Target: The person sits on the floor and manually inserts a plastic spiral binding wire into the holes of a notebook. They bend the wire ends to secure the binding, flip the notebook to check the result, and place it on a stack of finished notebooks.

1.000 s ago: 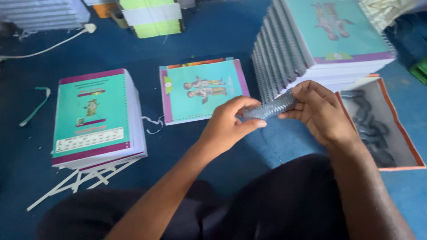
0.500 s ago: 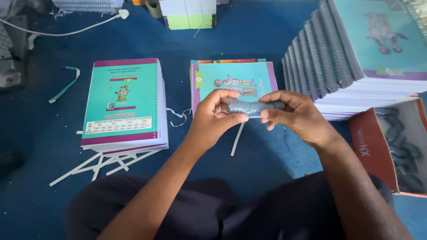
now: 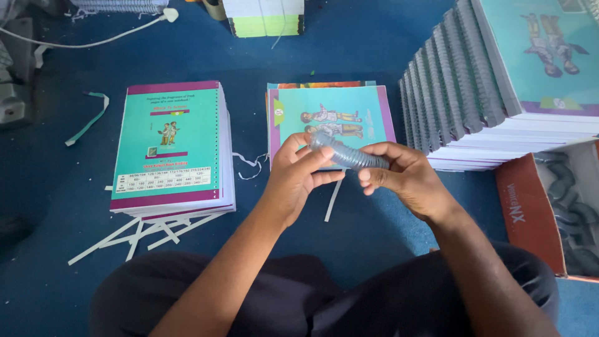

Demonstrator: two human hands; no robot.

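Head view: blue floor (image 3: pixel 374 37), perhaps carpet, under booklets (image 3: pixel 168 146)

Teal covers, purple bands, deep blue floor

The coil (image 3: pixel 347 153) is translucent grey-blue. The left book stack (image 3: pixel 168 146) shows a teal cover with purple bands; the middle booklet (image 3: pixel 337 106) is teal with a purple edge and an orange strip on top. The carpet floor (image 3: pixel 56 181) is dark blue, strewn with white paper strips (image 3: pixel 134 234). The box (image 3: pixel 530 212) has a rust-red flap.
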